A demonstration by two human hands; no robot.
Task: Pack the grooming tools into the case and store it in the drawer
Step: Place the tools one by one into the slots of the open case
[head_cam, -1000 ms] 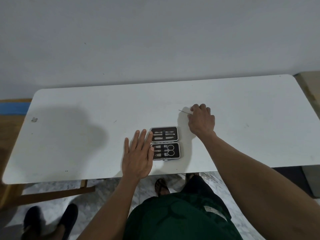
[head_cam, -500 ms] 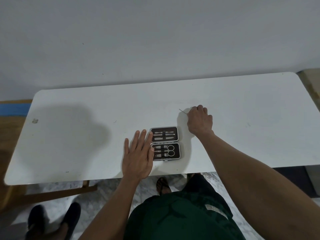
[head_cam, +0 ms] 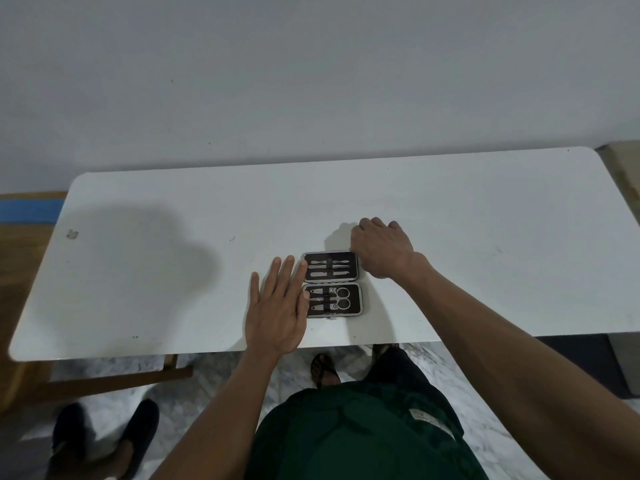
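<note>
The case [head_cam: 332,285] lies open and flat on the white table [head_cam: 485,237], close to the table's near edge and roughly at its middle, both halves facing up. In the far half we count four small metal tools under their straps; in the near half sit scissors [head_cam: 341,299] and several more pieces. Our left hand [head_cam: 278,306] lies flat, fingers spread, against the case's left side, with the fingertips overlapping the case's left rim; it holds nothing and seems to be steadying the case. Our right hand [head_cam: 381,249] has changed most: a second ago it was farther out from the case, pinching a thin metal pick whose tip stuck out to the left. Now the hand has come in to the case's far right corner, touching or just over it, fingers curled closed. The pick no longer shows; we cannot tell whether it is still inside the fist. We judge this as the carry of a last loose tool to its slot in the far half. No other loose tool is visible on the table. Remaining, by our reading: seat the pick, fold the case shut, find the drawer, which is not in view.
</note>
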